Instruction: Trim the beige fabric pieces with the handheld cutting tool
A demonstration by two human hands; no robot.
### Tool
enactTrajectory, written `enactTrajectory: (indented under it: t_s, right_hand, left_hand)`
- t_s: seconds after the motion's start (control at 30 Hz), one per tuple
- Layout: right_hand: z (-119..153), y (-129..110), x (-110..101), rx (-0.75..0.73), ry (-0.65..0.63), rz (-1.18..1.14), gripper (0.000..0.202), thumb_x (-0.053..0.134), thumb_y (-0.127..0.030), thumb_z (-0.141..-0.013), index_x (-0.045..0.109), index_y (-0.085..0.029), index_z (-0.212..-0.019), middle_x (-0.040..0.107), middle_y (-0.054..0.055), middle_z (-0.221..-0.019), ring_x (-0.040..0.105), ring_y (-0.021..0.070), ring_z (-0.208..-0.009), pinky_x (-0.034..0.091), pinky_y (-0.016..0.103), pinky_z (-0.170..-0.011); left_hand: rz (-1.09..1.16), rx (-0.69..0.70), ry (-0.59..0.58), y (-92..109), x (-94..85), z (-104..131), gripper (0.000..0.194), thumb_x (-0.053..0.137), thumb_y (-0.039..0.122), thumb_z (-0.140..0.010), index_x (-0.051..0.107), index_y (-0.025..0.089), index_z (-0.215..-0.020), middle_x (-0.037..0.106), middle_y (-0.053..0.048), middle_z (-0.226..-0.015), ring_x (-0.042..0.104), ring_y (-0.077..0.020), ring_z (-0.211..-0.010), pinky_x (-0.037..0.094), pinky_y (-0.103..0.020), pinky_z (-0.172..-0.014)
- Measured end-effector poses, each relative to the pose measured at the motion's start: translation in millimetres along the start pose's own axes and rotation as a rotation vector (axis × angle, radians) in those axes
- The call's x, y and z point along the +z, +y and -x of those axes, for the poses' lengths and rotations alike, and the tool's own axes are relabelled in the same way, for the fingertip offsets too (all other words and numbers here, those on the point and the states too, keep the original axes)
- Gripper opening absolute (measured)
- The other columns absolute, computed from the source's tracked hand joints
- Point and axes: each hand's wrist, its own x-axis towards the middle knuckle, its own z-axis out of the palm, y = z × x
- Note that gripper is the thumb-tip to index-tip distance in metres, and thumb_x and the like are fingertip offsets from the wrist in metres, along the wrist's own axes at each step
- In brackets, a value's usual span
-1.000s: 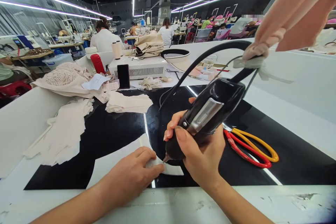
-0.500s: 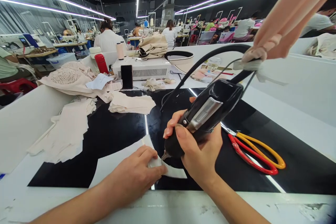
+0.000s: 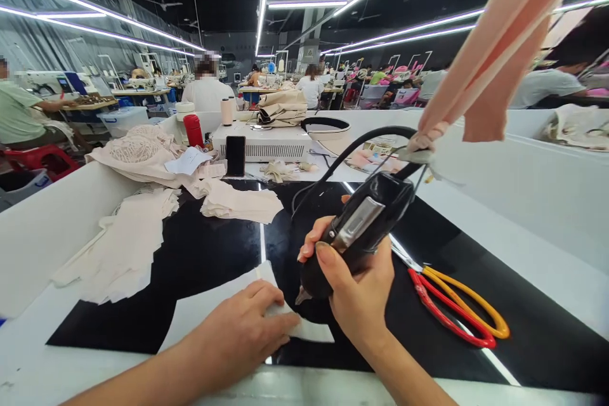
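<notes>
A black handheld tool (image 3: 356,228) with a silver plate is gripped in my right hand (image 3: 359,285), its small metal tip pointing down and left. Pink cloth strips (image 3: 495,44) are tied to its upper end, where a black cable loops away. My left hand (image 3: 242,327) rests on a white curved fabric piece (image 3: 204,307), fingers pressed together on its edge close to the tool's tip. What lies beneath those fingers is hidden. The fabric lies on the black board (image 3: 200,254).
Scissors (image 3: 457,304) with red and yellow handles lie at the right. Cream fabric stacks (image 3: 128,241) (image 3: 242,203) are at the left and behind. A phone (image 3: 235,155) leans against a white box (image 3: 276,143). People sit at machines farther back.
The view has tilted up, so the table items sit lower. The tool's tip now shows slightly farther from my left fingers. Both hands keep their holds.
</notes>
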Motion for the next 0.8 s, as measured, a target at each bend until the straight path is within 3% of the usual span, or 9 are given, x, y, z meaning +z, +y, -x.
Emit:
enactTrajectory:
  t_s: [0.1,0.2,0.33,0.4,0.47,0.53,0.67,0.8]
  right_hand:
    - [0,-5,-7,0.029,-0.009,0.081,0.041,0.088,-0.037,-0.085,0.057,-0.028,-0.110,0.069,-0.006,-0.083,0.065,0.0129,-0.062,0.058,0.026,-0.058]
    - [0,-11,-15,0.036,-0.044,0.131,0.050,0.088,-0.041,-0.085,0.056,-0.030,-0.122,0.069,-0.004,-0.091,0.065,0.0146,-0.070,0.059,0.029,-0.066]
    - [0,-16,-39,-0.010,-0.154,0.302,0.051,0.065,-0.064,-0.100,0.057,-0.028,-0.134,0.073,0.006,-0.116,0.072,0.0215,-0.098,0.062,0.038,-0.093]
    - [1,-16,-59,-0.009,-0.187,0.531,0.051,0.042,-0.061,-0.111,0.052,-0.026,-0.146,0.073,0.009,-0.124,0.072,0.0223,-0.110,0.061,0.038,-0.100]
    - [2,-15,-85,0.022,-0.194,0.822,0.049,0.026,-0.049,-0.116,0.045,-0.026,-0.155,0.072,0.010,-0.127,0.073,0.0208,-0.110,0.062,0.036,-0.095]
    - [3,-12,-114,0.059,-0.188,0.983,0.043,0.039,-0.042,-0.113,0.052,-0.024,-0.150,0.072,0.011,-0.128,0.072,0.0237,-0.112,0.062,0.040,-0.096]
    - [7,-8,-164,0.133,-0.231,1.244,0.029,0.069,-0.028,-0.096,0.073,-0.025,-0.124,0.074,0.013,-0.123,0.069,0.0341,-0.116,0.058,0.053,-0.103]
    - [12,-8,-182,0.211,-0.277,1.444,0.026,0.069,-0.020,-0.095,0.076,-0.022,-0.120,0.074,0.013,-0.117,0.070,0.0337,-0.108,0.058,0.051,-0.098]
  left_hand:
    - [0.031,0.004,0.000,-11,-0.3,1,0.037,0.053,0.002,-0.101,0.066,0.022,-0.129,0.071,-0.008,-0.121,0.073,-0.0215,-0.105,0.065,-0.031,-0.091]
    - [-0.051,0.038,0.136,-31,2.8,0,0.044,0.035,0.000,-0.102,0.069,0.021,-0.118,0.074,-0.008,-0.120,0.074,-0.0212,-0.109,0.064,-0.032,-0.093]
    - [-0.174,-0.148,0.112,-60,4.7,-2,0.041,0.038,0.037,-0.112,0.075,0.021,-0.115,0.077,-0.010,-0.117,0.074,-0.0295,-0.108,0.062,-0.046,-0.100]
    - [-0.184,-0.276,0.061,-69,2.9,-2,0.054,0.038,0.055,-0.109,0.077,0.020,-0.117,0.077,-0.012,-0.117,0.073,-0.0351,-0.110,0.059,-0.054,-0.103]
    - [-0.142,-0.358,0.006,-73,1.0,-1,0.062,0.039,0.065,-0.105,0.079,0.019,-0.115,0.077,-0.013,-0.115,0.071,-0.0379,-0.109,0.056,-0.058,-0.103]
    - [-0.071,-0.408,-0.024,-75,0.8,-1,0.061,0.041,0.068,-0.101,0.079,0.021,-0.110,0.076,-0.012,-0.111,0.071,-0.0375,-0.106,0.056,-0.055,-0.098]
    - [0.111,-0.477,-0.060,-76,6.0,0,0.049,0.046,0.065,-0.100,0.074,0.025,-0.098,0.072,-0.008,-0.103,0.069,-0.0315,-0.097,0.054,-0.045,-0.090]
    - [0.278,-0.567,-0.153,-78,8.0,0,0.050,0.046,0.069,-0.100,0.066,0.025,-0.090,0.069,-0.003,-0.090,0.065,-0.0261,-0.082,0.051,-0.036,-0.077]
